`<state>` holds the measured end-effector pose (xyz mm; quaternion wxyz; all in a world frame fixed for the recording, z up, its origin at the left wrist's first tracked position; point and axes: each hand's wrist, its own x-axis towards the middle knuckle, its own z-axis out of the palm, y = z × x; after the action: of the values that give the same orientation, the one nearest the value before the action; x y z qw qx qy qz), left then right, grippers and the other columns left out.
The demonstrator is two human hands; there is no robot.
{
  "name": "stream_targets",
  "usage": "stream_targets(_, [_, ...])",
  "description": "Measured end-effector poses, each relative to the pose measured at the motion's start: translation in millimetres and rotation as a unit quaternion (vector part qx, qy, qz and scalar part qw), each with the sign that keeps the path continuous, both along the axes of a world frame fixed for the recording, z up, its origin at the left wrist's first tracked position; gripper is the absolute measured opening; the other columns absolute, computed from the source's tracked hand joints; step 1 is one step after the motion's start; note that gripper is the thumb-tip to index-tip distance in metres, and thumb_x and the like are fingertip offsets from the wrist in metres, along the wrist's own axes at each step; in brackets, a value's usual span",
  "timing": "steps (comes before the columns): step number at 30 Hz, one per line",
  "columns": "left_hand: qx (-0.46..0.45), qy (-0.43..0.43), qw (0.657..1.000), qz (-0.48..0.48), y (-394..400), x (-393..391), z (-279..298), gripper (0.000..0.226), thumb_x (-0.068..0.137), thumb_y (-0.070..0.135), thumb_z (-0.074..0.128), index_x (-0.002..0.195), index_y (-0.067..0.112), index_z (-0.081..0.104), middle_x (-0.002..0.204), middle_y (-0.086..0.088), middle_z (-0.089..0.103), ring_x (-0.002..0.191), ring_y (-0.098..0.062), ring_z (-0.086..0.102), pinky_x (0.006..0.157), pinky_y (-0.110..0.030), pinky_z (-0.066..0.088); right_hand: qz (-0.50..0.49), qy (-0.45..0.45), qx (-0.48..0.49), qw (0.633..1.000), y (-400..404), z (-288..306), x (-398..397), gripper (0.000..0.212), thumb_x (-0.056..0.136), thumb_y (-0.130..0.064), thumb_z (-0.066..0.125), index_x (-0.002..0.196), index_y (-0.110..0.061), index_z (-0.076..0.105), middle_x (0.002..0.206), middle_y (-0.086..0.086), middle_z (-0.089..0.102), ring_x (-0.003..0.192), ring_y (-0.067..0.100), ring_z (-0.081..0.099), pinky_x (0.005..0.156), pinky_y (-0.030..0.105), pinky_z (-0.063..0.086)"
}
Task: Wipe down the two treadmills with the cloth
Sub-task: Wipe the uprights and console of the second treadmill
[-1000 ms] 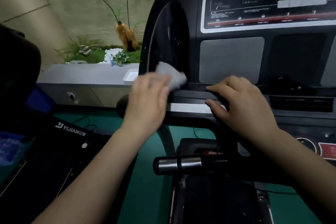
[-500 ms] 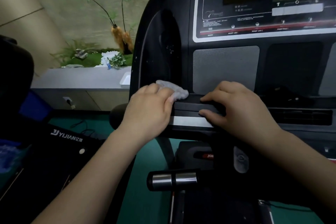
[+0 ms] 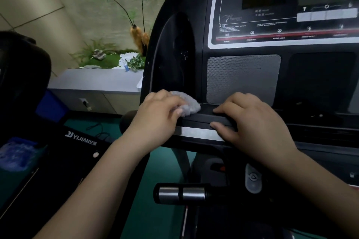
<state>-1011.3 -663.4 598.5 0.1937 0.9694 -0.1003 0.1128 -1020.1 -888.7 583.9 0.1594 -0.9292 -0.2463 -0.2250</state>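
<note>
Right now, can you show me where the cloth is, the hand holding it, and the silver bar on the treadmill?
cloth [image 3: 189,103]: head view, on the grey bunch sticking out past the fingers.
left hand [image 3: 157,116]: head view, on the back of the hand.
silver bar [image 3: 198,133]: head view, on the strip's bare middle.

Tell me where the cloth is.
Head view, left of centre: the cloth sits under the left hand on the treadmill console's lower ledge, beside the right hand.
</note>
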Motion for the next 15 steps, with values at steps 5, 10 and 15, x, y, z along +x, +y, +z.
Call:
stream_targets(5, [-0.205, -0.154, 0.964, 0.066, 2, -24, -13, 0.026, 0.088, 0.012, 0.055, 0.107, 0.022, 0.070, 0.110, 0.006, 0.054, 0.110, -0.018, 0.051, 0.099, -0.033, 0.043, 0.002, 0.004, 0.004, 1.000, 0, 0, 0, 0.030, 0.081, -0.047, 0.060, 0.097, -0.023, 0.068, 0.089, -0.005, 0.058, 0.082, 0.021, 0.055, 0.065, 0.033, 0.049])
stream_targets(10, [-0.198, -0.151, 0.947, 0.202, -3, -11, -29, 0.035, 0.099, 0.021, 0.045, 0.131, 0.021, 0.059, 0.142, -0.007, 0.042, 0.131, -0.024, 0.037, 0.107, -0.023, 0.025, -0.003, 0.003, 0.001, 1.000, 0, -1, 0, 0.029, 0.081, -0.046, 0.061, 0.097, -0.023, 0.068, 0.088, -0.006, 0.057, 0.081, 0.020, 0.054, 0.065, 0.032, 0.047])
stream_targets(15, [-0.197, -0.162, 0.949, 0.186, 3, 28, -20, 0.045, 0.094, 0.000, 0.052, 0.134, 0.019, 0.056, 0.152, -0.009, 0.036, 0.139, -0.020, 0.035, 0.104, -0.001, 0.018, -0.005, 0.007, -0.005, 1.000, 1, -1, 1, 0.027, 0.081, -0.045, 0.062, 0.096, -0.023, 0.067, 0.087, -0.005, 0.056, 0.080, 0.020, 0.053, 0.065, 0.032, 0.046])
